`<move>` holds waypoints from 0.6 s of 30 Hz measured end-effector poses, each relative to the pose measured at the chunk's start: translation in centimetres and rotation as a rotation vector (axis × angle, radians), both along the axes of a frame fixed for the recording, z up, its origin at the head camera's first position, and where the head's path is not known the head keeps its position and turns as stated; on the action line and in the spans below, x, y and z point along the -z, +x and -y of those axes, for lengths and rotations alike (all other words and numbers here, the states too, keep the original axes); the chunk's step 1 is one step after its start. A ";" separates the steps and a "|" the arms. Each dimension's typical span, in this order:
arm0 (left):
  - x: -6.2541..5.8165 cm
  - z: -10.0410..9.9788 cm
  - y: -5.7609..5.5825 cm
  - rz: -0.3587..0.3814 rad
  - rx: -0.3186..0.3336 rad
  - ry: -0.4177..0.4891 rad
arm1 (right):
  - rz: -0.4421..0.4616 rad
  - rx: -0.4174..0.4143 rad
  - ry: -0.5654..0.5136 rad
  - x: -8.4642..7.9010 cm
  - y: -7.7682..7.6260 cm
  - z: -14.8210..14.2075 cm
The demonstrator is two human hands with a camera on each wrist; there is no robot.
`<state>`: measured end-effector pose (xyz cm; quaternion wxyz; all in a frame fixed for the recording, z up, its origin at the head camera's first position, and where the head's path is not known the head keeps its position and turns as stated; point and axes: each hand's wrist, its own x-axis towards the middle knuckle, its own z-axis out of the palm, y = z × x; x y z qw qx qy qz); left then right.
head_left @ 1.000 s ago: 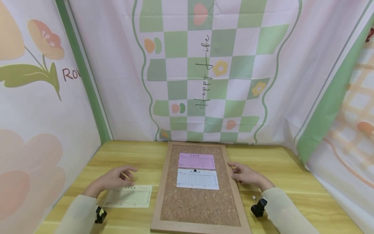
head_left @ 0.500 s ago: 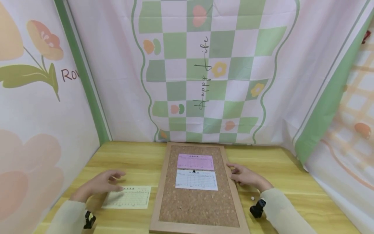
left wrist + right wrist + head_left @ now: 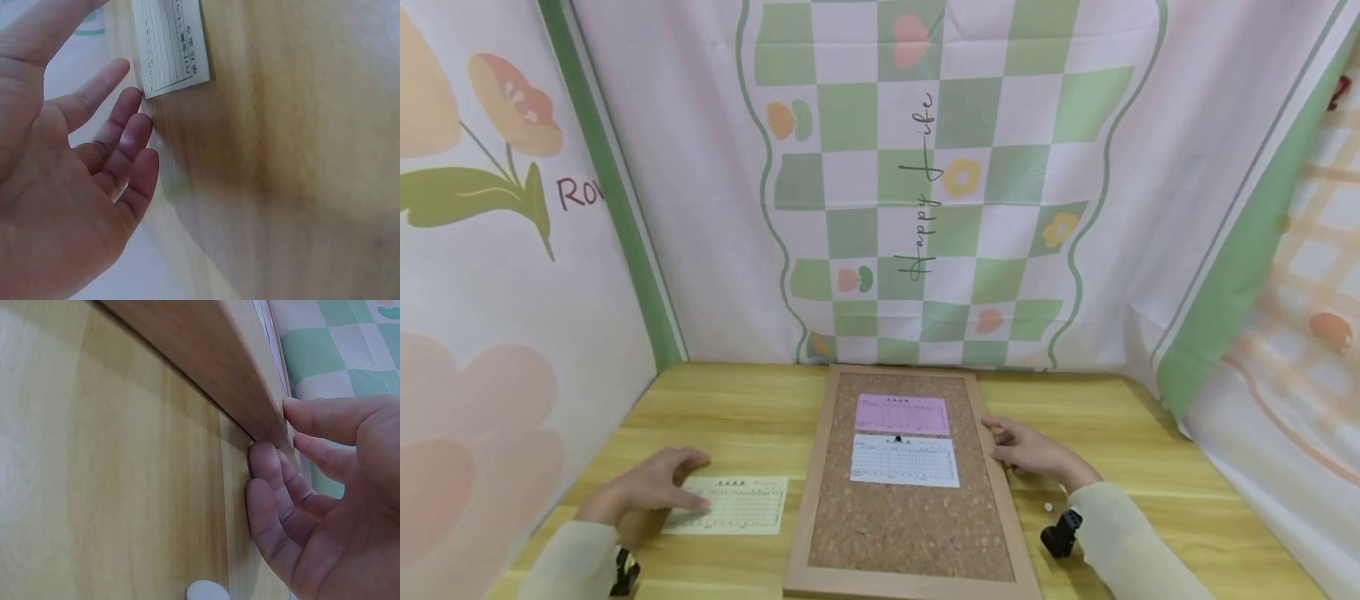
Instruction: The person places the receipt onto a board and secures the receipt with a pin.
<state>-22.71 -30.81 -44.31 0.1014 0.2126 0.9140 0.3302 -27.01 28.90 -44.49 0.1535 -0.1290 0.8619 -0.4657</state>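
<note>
A yellow-green printed slip (image 3: 748, 512) lies on the table, left of a wood-framed cork board (image 3: 917, 533). My left hand (image 3: 651, 483) is over the slip's left part, with its thumb tip at the printed face. In the left wrist view its fingers (image 3: 134, 140) are loosely bent and hold nothing. My right hand (image 3: 1033, 452) rests against the board's right frame. Its thumb and a fingertip touch the frame's upper edge, while other fingers (image 3: 265, 503) bend loosely beside it. On the cork sit a pink slip (image 3: 902, 415) and a white slip (image 3: 904, 461).
A small black pin (image 3: 898, 439) sits at the white slip's top edge. On the table near my right wrist lies a small white round thing (image 3: 1048, 507). The board's far end is close to the checked curtain (image 3: 917, 208) behind the table.
My left hand has moved left and down, from above the slip's upper edge to its left part. The right hand stays at the board's frame. The view has shifted slightly.
</note>
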 end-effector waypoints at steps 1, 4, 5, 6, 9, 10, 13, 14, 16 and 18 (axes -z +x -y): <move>0.1 0.0 0.0 0.000 -0.010 -0.010 | 0.002 0.002 0.002 0.0 0.0 0.0; 0.1 0.0 0.0 -0.004 -0.026 -0.002 | 0.004 0.000 -0.002 -0.1 0.1 0.1; 0.1 0.0 0.0 -0.004 -0.039 -0.004 | 0.006 -0.002 -0.004 -0.1 0.1 0.1; 0.2 0.0 0.0 -0.006 -0.052 -0.007 | 0.004 -0.007 -0.007 -0.1 0.1 0.1; 0.3 0.0 0.0 -0.005 -0.084 -0.008 | 0.001 -0.013 -0.006 -0.2 0.1 0.1; 0.4 0.1 -0.1 0.000 -0.096 -0.004 | 0.002 -0.011 -0.005 -0.2 0.0 0.1; 0.4 0.1 -0.3 0.018 -0.110 0.006 | 0.006 -0.004 -0.001 -0.1 0.0 0.1; 0.4 0.1 -0.3 0.027 -0.111 0.012 | 0.009 0.001 0.001 -0.1 -0.1 0.0; 0.4 0.1 -0.3 0.042 -0.105 0.015 | 0.013 0.010 0.004 -0.1 0.0 0.1; 0.4 0.1 -0.4 0.054 -0.092 0.019 | 0.012 0.014 0.007 -0.1 0.0 0.1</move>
